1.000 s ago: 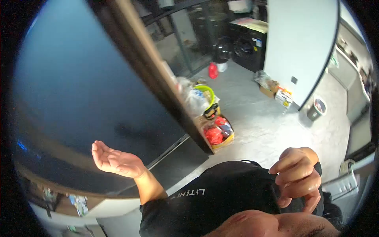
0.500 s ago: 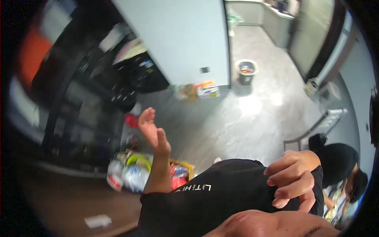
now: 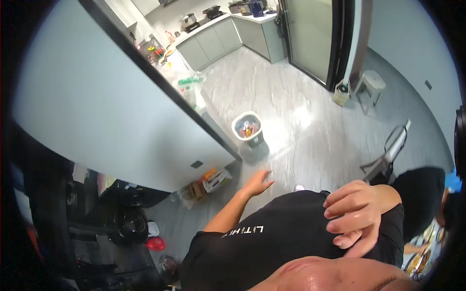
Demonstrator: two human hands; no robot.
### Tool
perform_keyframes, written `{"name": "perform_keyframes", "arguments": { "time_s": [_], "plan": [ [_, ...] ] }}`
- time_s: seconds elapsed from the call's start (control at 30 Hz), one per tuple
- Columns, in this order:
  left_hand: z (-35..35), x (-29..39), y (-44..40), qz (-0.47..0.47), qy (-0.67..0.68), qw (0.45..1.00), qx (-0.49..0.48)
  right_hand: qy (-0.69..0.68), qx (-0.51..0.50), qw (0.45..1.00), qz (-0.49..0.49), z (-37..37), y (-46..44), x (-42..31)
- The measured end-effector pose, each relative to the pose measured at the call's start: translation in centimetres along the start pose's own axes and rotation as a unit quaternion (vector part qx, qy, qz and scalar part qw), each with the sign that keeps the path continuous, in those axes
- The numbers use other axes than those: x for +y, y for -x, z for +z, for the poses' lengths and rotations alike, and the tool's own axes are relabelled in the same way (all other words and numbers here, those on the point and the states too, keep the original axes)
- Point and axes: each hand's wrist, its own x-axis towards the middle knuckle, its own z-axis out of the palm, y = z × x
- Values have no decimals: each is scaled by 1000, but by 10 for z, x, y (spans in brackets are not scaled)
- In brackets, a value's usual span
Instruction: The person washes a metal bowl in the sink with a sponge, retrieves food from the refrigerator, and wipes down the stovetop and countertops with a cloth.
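My left hand (image 3: 257, 183) reaches out over the grey floor, thumb apart from the stretched fingers, with nothing visible in it. A grey bin (image 3: 255, 141) with a pale rim and colourful litter inside stands beyond it, apart from the fingers. In front of the black T-shirt (image 3: 291, 228), my right hand (image 3: 354, 213) is raised near the chest. Its fingers are loosely curled with small gaps between them, and no object shows in it.
Boxes (image 3: 217, 180) sit at the wall's foot. A white stool (image 3: 373, 82) and a bag (image 3: 341, 93) stand by the glass door (image 3: 310, 39). Kitchen counters (image 3: 208, 44) line the back. Another person (image 3: 420, 194) in black is close on the right, beside dishes.
The view has swung right, bringing more of the kitchen into sight. My left hand has gone from upright to angled toward the bin side. My right hand keeps almost the same pose.
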Motion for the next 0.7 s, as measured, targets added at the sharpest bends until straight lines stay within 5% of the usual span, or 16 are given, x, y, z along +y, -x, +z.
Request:
{"name": "perform_keyframes", "arguments": {
  "time_s": [0.03, 0.1, 0.2, 0.3, 0.37, 0.4, 0.43, 0.5, 0.53, 0.57, 0.63, 0.7],
  "plan": [
    [12, -29, -9, -148, 49, 988, -2, 9, -22, 1000, 9, -17, -4, 31],
    [29, -107, -17, -287, -76, 948, -114, 3, -117, 993, 32, -56, -19, 104],
    [66, -221, 13, -358, 32, 919, -162, -98, -225, 952, 186, -95, -26, 203],
    [70, -263, 18, -468, 91, 856, -198, -231, -287, 891, 267, -124, 13, 327],
    [44, -266, -18, -523, 120, 817, -213, -603, -168, 649, 432, -114, 123, 446],
    [31, -268, -41, -539, 127, 803, -220, -239, -366, 769, 467, -104, 188, 496],
    [18, -277, -75, -534, 131, 805, -223, 173, -488, 747, 416, -102, 235, 538],
    [-15, -296, -161, -504, 125, 822, -234, -8, -508, 668, 543, -126, 269, 588],
    [-35, -306, -212, -479, 112, 837, -238, -171, -239, 631, 718, -138, 305, 605],
    [-57, -323, -264, -444, 81, 857, -249, -22, -274, 632, 725, -152, 319, 623],
    [-103, -357, -375, -359, 1, 899, -250, 171, -375, 704, 578, -188, 371, 652],
    [-173, -359, -492, -302, -29, 941, -152, 112, -298, 595, 738, -219, 394, 673]
  ]
}}
